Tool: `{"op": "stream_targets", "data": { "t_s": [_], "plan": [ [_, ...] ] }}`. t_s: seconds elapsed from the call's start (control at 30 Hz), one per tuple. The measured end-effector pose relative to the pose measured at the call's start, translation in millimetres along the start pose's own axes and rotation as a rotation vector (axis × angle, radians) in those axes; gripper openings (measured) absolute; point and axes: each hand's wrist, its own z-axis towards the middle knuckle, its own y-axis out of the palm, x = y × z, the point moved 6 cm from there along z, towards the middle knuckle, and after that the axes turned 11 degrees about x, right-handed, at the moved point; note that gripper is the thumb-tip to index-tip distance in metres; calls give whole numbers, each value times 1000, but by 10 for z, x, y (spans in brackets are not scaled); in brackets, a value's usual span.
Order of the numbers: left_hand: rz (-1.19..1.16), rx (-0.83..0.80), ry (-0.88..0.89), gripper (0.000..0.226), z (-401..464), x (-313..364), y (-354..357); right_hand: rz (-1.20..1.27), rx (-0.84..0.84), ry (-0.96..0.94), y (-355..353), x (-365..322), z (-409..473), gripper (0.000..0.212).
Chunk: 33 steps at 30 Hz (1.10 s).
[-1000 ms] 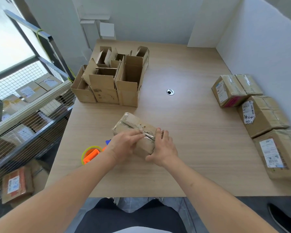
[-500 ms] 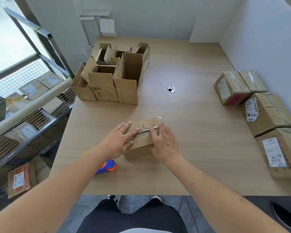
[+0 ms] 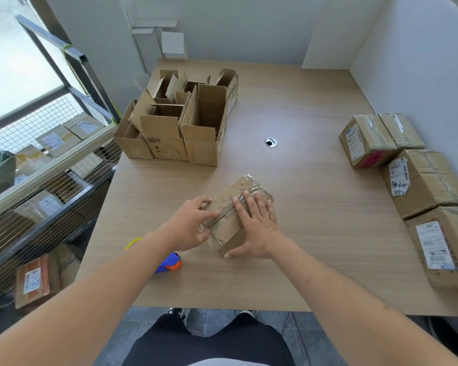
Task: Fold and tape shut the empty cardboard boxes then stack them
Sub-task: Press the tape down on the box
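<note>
A small worn cardboard box (image 3: pixel 245 187) lies flat on the wooden table (image 3: pixel 315 207) in front of me, its top flaps folded down and meeting along a ragged seam. My left hand (image 3: pixel 189 225) presses on the left flap with fingers spread. My right hand (image 3: pixel 254 225) lies flat on the right flap, thumb down the near side. A blue and orange tape dispenser (image 3: pixel 168 262) with a yellow ring sits by my left wrist, partly hidden by the forearm.
Several open empty boxes (image 3: pixel 180 122) stand clustered at the table's back left. Several taped boxes (image 3: pixel 407 178) with labels line the right edge by the wall. A cable hole (image 3: pixel 270 142) marks the table's middle. A wire rack with parcels (image 3: pixel 45 159) stands left.
The box was tilted up in both hands a second ago; it now lies flat on the table, turned a little, with both hands pressing its flaps down.
</note>
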Motion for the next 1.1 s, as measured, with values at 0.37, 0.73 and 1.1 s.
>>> {"op": "stream_targets", "data": {
  "t_s": [0.37,0.73,1.1],
  "plan": [
    [41,24,-6,71,-12,42,35,37,88,74,72,-279,59,137],
    [-10,160,82,58,-101,95,-83,265,-31,-125,-76,-153,294,126],
    [-51,129,163,44,-110,-15,-144,225,-99,-185,-108,-247,421,125]
  ]
}}
